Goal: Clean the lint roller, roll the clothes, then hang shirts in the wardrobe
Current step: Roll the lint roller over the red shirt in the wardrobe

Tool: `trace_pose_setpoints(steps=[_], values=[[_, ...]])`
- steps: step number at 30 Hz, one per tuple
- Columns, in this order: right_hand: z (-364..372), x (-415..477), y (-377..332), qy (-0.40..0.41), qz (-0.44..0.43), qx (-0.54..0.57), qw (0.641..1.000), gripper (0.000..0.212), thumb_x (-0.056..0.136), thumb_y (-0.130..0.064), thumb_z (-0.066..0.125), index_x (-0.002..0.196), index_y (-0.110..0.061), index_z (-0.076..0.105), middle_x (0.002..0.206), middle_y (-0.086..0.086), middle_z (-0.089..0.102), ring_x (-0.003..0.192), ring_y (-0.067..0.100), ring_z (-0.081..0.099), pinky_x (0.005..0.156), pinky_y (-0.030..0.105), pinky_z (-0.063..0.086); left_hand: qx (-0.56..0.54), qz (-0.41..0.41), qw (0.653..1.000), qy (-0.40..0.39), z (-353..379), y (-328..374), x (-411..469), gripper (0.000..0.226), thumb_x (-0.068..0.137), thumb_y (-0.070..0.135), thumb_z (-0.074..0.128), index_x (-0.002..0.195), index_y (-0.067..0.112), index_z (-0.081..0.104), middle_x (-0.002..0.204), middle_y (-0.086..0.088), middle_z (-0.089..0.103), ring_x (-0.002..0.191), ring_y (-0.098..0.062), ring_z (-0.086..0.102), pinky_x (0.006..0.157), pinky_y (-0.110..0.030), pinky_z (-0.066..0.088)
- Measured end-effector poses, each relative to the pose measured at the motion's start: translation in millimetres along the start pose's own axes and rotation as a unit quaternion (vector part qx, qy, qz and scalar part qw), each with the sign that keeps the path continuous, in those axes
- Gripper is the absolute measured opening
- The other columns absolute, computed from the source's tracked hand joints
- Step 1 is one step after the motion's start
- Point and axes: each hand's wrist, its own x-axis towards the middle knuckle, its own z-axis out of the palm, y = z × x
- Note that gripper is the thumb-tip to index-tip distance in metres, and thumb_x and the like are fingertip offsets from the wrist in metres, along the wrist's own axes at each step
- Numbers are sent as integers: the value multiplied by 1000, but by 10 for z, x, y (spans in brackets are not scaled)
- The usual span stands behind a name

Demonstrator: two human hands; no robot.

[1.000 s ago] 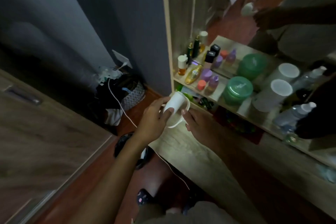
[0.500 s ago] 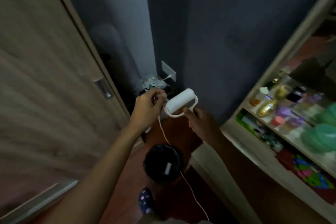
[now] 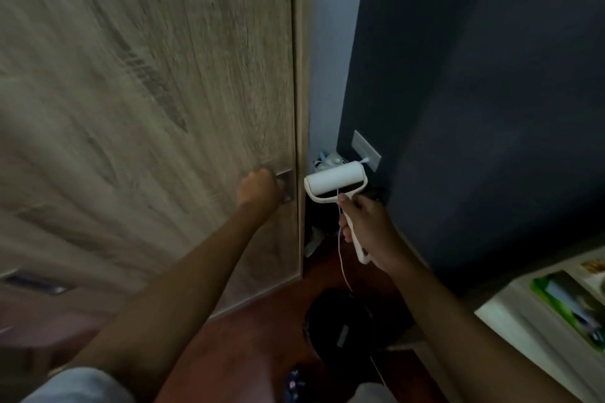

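Observation:
A white lint roller (image 3: 335, 179) with a cream handle points up in front of a dark wall, and my right hand (image 3: 368, 229) grips its handle. The wood-grain wardrobe door (image 3: 147, 108) fills the left of the view. My left hand (image 3: 259, 188) reaches to the recessed metal handle (image 3: 285, 188) near the door's right edge, fingers curled into it. No clothes or shirts show.
A black round bin (image 3: 339, 324) stands on the red-brown floor below my right hand. A thin white cable (image 3: 342, 258) runs from a wall socket (image 3: 366, 150) down past the bin. A pale shelf unit (image 3: 540, 314) with a green pack sits at the lower right.
My view swung left from the shelf to the wardrobe door. My left hand let go of the roller and moved to the door handle. My right hand now holds the roller alone.

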Motion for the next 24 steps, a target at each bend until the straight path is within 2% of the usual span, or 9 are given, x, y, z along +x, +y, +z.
trace_pose_setpoints(steps=[2, 5, 9, 14, 20, 24], values=[[80, 60, -37, -4, 6, 6, 1000, 45, 100, -33, 57, 97, 12, 56, 70, 14, 56, 50, 17, 48, 49, 30, 40, 12, -3, 1000, -4, 22, 4, 45, 33, 95, 36, 56, 95, 8, 73, 88, -11, 72, 78, -29, 69, 63, -31, 49], [123, 108, -48, -17, 2, 3, 1000, 43, 101, -34, 56, 101, 9, 59, 74, 15, 57, 51, 16, 50, 50, 31, 42, 27, -5, 1000, -9, 103, 32, 88, 37, 97, 38, 55, 99, 6, 72, 95, -16, 73, 88, -33, 71, 70, -36, 53], [112, 173, -46, -21, 7, 8, 1000, 41, 100, -35, 55, 103, 5, 62, 75, 14, 58, 53, 16, 51, 51, 31, 43, 29, -18, 999, 0, 204, 60, 121, 36, 99, 34, 53, 104, 3, 71, 101, -18, 72, 94, -35, 70, 69, -35, 50], [116, 245, -91, -23, -2, 1, 1000, 41, 100, -35, 55, 104, 5, 63, 76, 14, 59, 52, 16, 51, 48, 27, 43, 41, -25, 999, 15, 220, 56, 118, 37, 99, 35, 54, 105, 2, 70, 103, -18, 71, 95, -35, 69, 67, -34, 46], [247, 286, -131, -47, -11, 11, 999, 38, 100, -33, 58, 99, 5, 63, 71, 12, 58, 55, 17, 52, 49, 28, 45, 50, -54, 997, 34, 141, -159, 20, 39, 97, 39, 56, 104, 3, 69, 103, -20, 70, 96, -38, 68, 73, -37, 52], [417, 259, -159, -88, -28, 12, 996, 24, 97, -26, 63, 94, -2, 65, 68, 8, 58, 55, 16, 52, 51, 30, 45, 60, -82, 993, 52, 36, -435, -91, 39, 96, 39, 57, 101, 2, 69, 102, -20, 70, 96, -39, 68, 72, -37, 51]])
